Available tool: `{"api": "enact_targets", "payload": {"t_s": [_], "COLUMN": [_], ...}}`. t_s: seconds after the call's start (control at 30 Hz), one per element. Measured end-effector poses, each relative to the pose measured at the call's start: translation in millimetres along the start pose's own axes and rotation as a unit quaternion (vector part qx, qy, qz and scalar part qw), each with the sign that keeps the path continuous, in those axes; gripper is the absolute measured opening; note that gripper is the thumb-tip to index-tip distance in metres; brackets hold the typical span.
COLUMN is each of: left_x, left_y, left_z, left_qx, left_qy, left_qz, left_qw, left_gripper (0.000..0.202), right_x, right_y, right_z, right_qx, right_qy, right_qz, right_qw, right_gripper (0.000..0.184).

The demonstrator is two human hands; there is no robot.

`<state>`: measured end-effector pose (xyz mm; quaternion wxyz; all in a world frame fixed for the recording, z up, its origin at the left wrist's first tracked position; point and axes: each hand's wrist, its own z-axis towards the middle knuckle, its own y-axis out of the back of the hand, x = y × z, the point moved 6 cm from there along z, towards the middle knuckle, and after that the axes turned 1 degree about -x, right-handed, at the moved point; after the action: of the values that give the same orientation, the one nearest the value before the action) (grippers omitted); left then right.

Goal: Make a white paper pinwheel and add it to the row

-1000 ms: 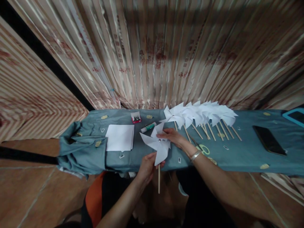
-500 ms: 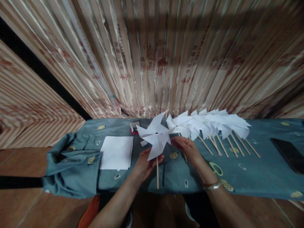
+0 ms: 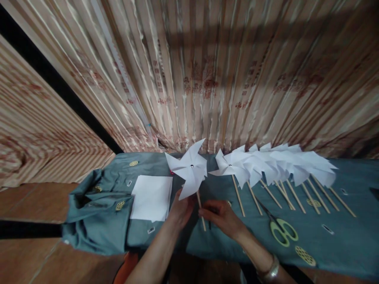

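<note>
A white paper pinwheel (image 3: 189, 175) is standing slightly tilted above the near side of the table, and it is looking complete: the blades are folding to the middle, where a shiny pin (image 3: 192, 166) is showing, and the stick (image 3: 203, 224) is hanging below. The left hand (image 3: 181, 211) is closing around the upper stick, its fingers partly hiding behind a blade; the right hand (image 3: 220, 215) is pinching the stick lower down. To the right, a row of pinwheels (image 3: 275, 163) is lying overlapped, seemingly finished also. To the left, paper sheets (image 3: 151, 199) are lying flat and unfolded, so, I judge, some material is remaining unused. Behind a blade, a small red thing (image 3: 171, 172) is peeking out; whether it is a container, and what it is holding, I cannot tell. Farther right, green-handled scissors (image 3: 274, 219) are resting on the grey-blue cloth (image 3: 225, 246).
</note>
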<state>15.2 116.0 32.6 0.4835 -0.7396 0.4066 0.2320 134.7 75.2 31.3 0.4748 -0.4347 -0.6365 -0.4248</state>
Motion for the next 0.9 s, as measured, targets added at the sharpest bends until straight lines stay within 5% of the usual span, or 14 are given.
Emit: {"api": "enact_targets", "payload": {"t_s": [0.3, 0.5, 0.9], "left_x": [6.4, 12.3, 17.9], "left_y": [2.4, 2.2, 3.3], "left_z": [0.3, -3.2, -6.4], "left_qx": [0.005, 0.008, 0.016], "left_qy": [0.012, 0.03, 0.035], "left_qz": [0.027, 0.026, 0.036], "left_qw": [1.0, 0.999, 0.999], "left_gripper": [0.008, 0.033, 0.04], "right_x": [-1.2, 0.1, 0.6], "right_y": [4.7, 11.3, 21.0], "right_z": [5.5, 6.7, 9.0], "right_qx": [-0.035, -0.037, -0.059], "right_qy": [0.001, 0.026, 0.037], "right_qz": [0.038, 0.043, 0.019], "right_qw": [0.999, 0.998, 0.997], "right_gripper": [0.034, 0.03, 0.036]}}
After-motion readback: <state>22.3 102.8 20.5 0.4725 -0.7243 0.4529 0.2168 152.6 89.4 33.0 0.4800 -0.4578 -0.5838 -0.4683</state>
